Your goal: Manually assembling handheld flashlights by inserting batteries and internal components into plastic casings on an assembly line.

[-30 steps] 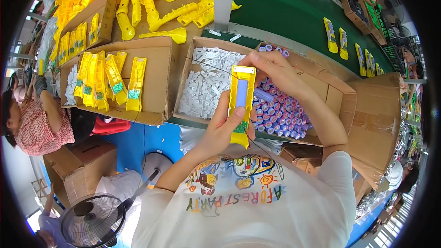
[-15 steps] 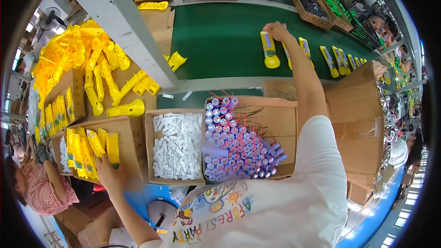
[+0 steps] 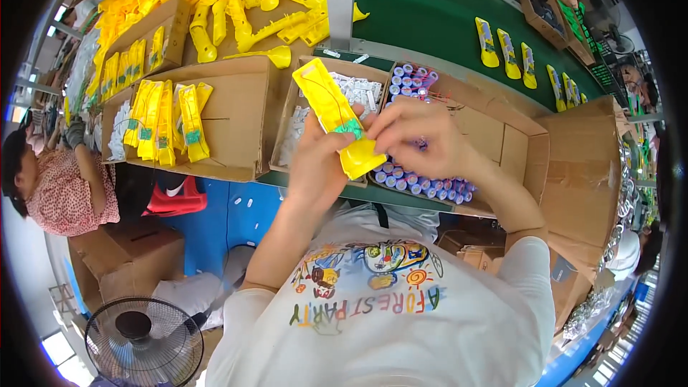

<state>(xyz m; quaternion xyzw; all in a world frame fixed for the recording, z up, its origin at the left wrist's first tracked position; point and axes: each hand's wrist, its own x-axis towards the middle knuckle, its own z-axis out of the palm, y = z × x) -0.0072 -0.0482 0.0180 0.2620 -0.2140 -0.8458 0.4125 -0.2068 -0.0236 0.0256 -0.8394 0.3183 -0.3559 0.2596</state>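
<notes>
Both hands now hold a yellow casing [image 3: 335,118] over the cartons. The left hand [image 3: 315,165] left the far-left carton [image 3: 236,111]. The right hand [image 3: 419,140], back from the belt [image 3: 430,14], pinches its green board.

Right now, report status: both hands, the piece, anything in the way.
Left hand grips yellow plastic casing from below. Right hand pinches at its green part. Casing held above box of white parts and box of cylinders. Nothing between the hands.
</notes>
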